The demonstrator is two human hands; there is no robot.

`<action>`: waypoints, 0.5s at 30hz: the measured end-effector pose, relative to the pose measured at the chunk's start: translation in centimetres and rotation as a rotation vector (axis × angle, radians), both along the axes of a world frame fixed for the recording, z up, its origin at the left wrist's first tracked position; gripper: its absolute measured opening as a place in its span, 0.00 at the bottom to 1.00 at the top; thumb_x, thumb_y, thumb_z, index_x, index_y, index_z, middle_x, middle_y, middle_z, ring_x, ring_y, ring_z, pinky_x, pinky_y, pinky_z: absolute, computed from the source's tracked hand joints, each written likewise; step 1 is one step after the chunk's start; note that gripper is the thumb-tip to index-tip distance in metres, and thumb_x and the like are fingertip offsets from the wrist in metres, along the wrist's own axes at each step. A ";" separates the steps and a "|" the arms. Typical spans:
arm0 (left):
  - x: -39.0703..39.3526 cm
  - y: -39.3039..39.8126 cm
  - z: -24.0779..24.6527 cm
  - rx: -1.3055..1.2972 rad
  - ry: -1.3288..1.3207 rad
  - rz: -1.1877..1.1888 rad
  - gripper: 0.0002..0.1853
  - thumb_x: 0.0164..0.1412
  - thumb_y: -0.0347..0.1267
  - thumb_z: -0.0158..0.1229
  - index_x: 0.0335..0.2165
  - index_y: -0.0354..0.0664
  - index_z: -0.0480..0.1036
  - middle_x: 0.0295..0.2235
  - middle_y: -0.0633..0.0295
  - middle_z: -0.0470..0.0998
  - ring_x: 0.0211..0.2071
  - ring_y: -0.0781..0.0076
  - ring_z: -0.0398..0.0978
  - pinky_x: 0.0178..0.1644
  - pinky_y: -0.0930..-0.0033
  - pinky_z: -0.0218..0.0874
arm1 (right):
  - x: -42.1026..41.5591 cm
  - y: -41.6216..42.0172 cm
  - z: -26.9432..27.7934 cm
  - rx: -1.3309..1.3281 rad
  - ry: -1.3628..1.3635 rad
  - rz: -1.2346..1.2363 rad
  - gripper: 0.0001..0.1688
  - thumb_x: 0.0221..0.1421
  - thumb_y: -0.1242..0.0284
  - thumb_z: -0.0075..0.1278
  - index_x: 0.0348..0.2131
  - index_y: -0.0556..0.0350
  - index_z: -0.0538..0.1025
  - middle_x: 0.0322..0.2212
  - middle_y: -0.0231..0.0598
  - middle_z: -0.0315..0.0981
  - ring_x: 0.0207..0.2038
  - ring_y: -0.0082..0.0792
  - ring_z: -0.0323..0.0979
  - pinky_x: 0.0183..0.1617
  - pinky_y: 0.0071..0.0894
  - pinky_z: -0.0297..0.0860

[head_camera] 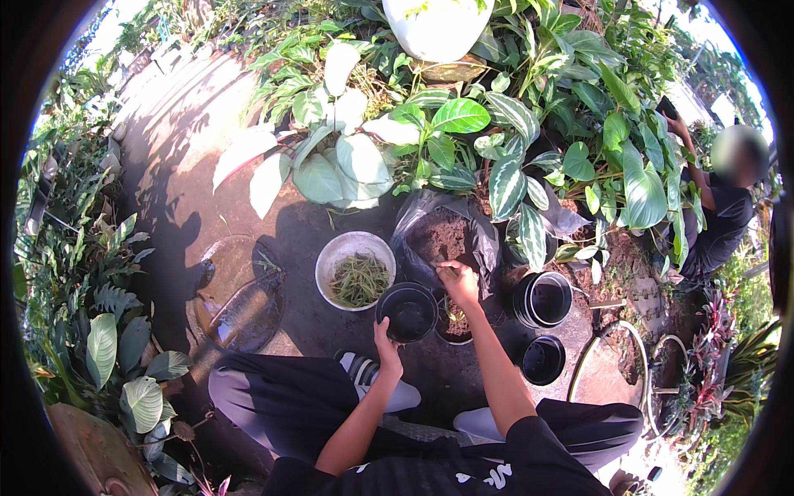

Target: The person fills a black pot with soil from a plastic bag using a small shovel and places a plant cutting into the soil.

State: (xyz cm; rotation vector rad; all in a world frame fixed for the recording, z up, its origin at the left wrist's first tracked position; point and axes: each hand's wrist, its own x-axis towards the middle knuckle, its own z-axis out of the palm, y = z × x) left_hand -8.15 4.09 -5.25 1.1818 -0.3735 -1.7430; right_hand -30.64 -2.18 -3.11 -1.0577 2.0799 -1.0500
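Observation:
My left hand grips the rim of a black plastic nursery pot, tilted so that its dark inside shows. My right hand is at the near edge of a black plastic bag of brown soil. Its fingers are closed around what looks like a small tool's handle; the far end is hard to make out against the soil. Below my right wrist stands a pot with soil and a small plant, partly hidden by my arm. A white tub of cut green leaves touches or nearly touches the pot's far left side.
Nested black pots and a single black pot stand to the right, near a pale hose. A round basin of water lies left. Leafy plants and a white planter are ahead. Another person is at far right.

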 end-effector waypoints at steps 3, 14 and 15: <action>0.6 0.2 -0.1 0.008 -0.001 -0.004 0.20 0.65 0.47 0.53 0.50 0.51 0.68 0.40 0.69 0.75 0.36 0.79 0.75 0.34 0.74 0.63 | 0.9 1.1 2.9 0.095 -0.038 -0.029 0.13 0.55 0.65 0.62 0.39 0.49 0.85 0.31 0.37 0.84 0.34 0.25 0.80 0.44 0.30 0.73; -0.3 0.3 2.5 -0.056 -0.133 -0.045 0.23 0.66 0.46 0.55 0.51 0.43 0.68 0.37 0.67 0.75 0.33 0.80 0.74 0.32 0.76 0.63 | -0.6 5.5 9.7 -0.165 -0.024 0.062 0.12 0.57 0.70 0.60 0.41 0.53 0.84 0.34 0.39 0.84 0.36 0.27 0.80 0.44 0.28 0.73; -0.2 0.4 2.8 -0.079 -0.165 -0.077 0.24 0.66 0.46 0.55 0.52 0.42 0.69 0.37 0.66 0.75 0.33 0.81 0.73 0.32 0.76 0.63 | -0.6 6.2 10.5 -0.186 -0.023 0.093 0.11 0.58 0.72 0.60 0.40 0.58 0.83 0.33 0.37 0.84 0.35 0.19 0.77 0.42 0.24 0.73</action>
